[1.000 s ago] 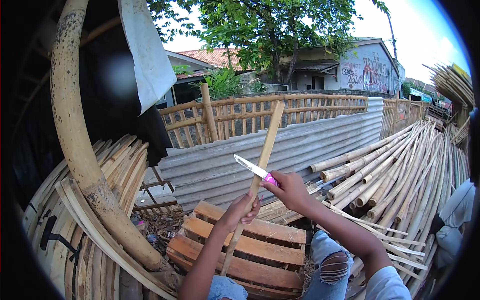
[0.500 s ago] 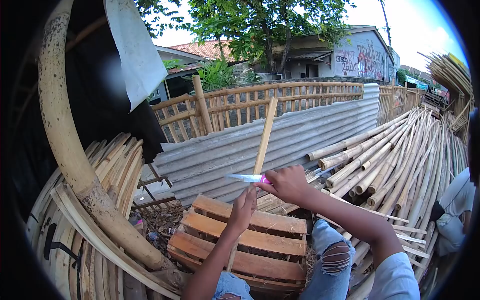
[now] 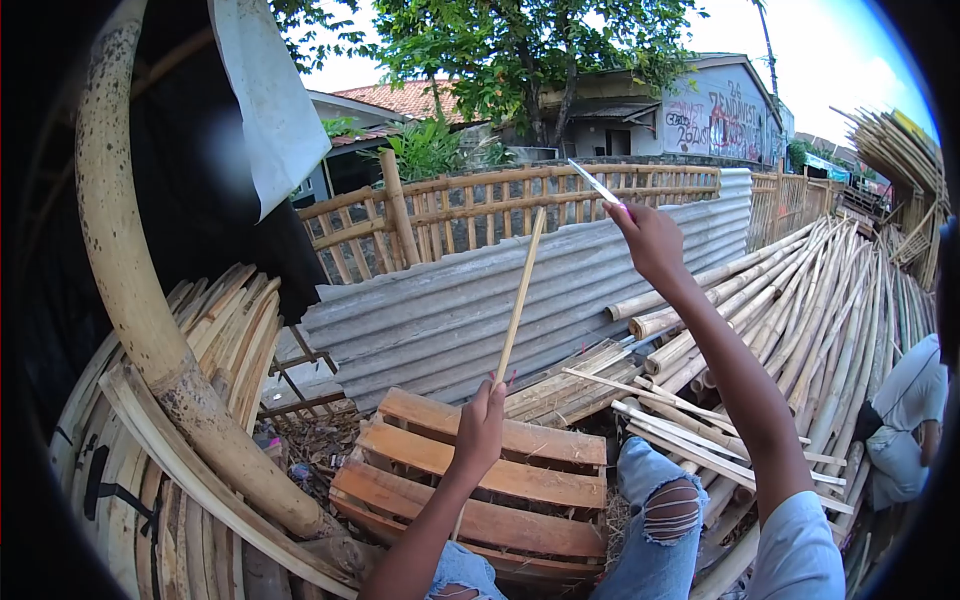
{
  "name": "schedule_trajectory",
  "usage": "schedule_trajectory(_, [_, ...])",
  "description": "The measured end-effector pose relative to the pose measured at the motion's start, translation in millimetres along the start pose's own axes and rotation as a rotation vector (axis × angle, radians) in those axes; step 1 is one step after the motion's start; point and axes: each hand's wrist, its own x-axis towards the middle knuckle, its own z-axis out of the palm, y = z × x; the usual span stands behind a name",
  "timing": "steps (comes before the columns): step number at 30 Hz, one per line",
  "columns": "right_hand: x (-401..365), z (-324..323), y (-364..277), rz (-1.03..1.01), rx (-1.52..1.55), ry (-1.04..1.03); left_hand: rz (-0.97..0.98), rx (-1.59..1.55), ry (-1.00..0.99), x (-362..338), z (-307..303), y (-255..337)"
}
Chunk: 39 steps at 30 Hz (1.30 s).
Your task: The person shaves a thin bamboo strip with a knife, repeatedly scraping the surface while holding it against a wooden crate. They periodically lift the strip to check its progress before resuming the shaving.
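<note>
My left hand (image 3: 480, 425) grips a thin bamboo strip (image 3: 520, 295) that stands nearly upright, its foot down by the wooden pallet (image 3: 490, 490) in front of my knees. My right hand (image 3: 648, 238) is raised high above and to the right of the strip's top. It holds a knife (image 3: 597, 186) with a pink handle, the blade pointing up and to the left. The blade is clear of the strip.
Curved bamboo slats and a thick bent pole (image 3: 130, 300) stack up on the left. A corrugated metal sheet (image 3: 520, 290) and a bamboo fence (image 3: 480, 215) stand behind. Long bamboo poles (image 3: 800, 320) pile up at right, where another person (image 3: 905, 420) sits.
My right hand has swung the knife up from the strip, where the blade lay across it near my left hand, to well above its top. The strip looks narrower now.
</note>
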Motion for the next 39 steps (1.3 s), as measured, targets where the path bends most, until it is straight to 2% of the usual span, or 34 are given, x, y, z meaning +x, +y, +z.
schedule_trajectory(1, [-12,-8,-9,0.094,0.13,-0.133,-0.036,-0.037,0.018,0,0,-1])
schedule_trajectory(2, [-25,7,0,0.104,0.323,-0.198,-0.039,-0.048,0.021,0,3,-1])
schedule_trajectory(4, [-62,14,-15,0.149,0.548,-0.38,-0.092,-0.361,-0.064,-1,3,3])
schedule_trajectory(6, [-96,16,-32,-0.058,0.446,-0.449,-0.102,-0.321,-0.09,0,5,1])
schedule_trajectory(8, [-118,16,-50,-0.371,0.103,-0.519,-0.159,-0.368,-0.029,-2,9,7])
schedule_trajectory(10, [-134,28,-56,-0.479,0.056,-0.541,-0.194,-0.361,-0.056,-2,2,8])
schedule_trajectory(14, [-136,39,-55,-0.496,0.002,-0.617,-0.193,-0.326,-0.06,-2,0,-1])
schedule_trajectory(19, [-124,55,-40,-0.72,-0.022,-0.456,-0.141,-0.369,-0.083,0,3,-9])
schedule_trajectory(21, [-99,58,-32,-0.575,0.012,-0.326,-0.152,-0.384,-0.1,-1,3,-14])
schedule_trajectory(23, [-50,44,-26,-0.294,0.087,-0.199,-0.186,-0.43,-0.138,-2,5,-18])
schedule_trajectory(24, [-32,37,-21,-0.252,0.065,-0.218,-0.186,-0.435,-0.141,-3,6,-16])
schedule_trajectory(26, [-36,41,-23,-0.245,0.131,-0.248,-0.19,-0.465,-0.158,-6,5,-9])
schedule_trajectory(28, [-71,45,-33,-0.496,0.059,-0.355,-0.217,-0.479,-0.204,-7,4,-5])
schedule_trajectory(30, [-107,48,-38,-0.653,-0.006,-0.521,-0.247,-0.5,-0.234,-9,7,-4])
schedule_trajectory(32, [-106,55,-28,-0.728,0.012,-0.434,-0.27,-0.512,-0.253,-9,11,-4])
schedule_trajectory(34, [-83,50,-27,-0.498,0.061,-0.384,-0.288,-0.529,-0.268,-6,8,-10])
schedule_trajectory(36, [-70,50,-26,-0.388,0.073,-0.326,-0.295,-0.544,-0.293,-6,6,-13])
schedule_trajectory(38, [-83,51,-33,-0.301,0.2,-0.331,-0.312,-0.555,-0.294,-5,6,-13])
schedule_trajectory(39, [-95,53,-37,-0.394,0.132,-0.371,-0.312,-0.547,-0.289,-6,6,-12])
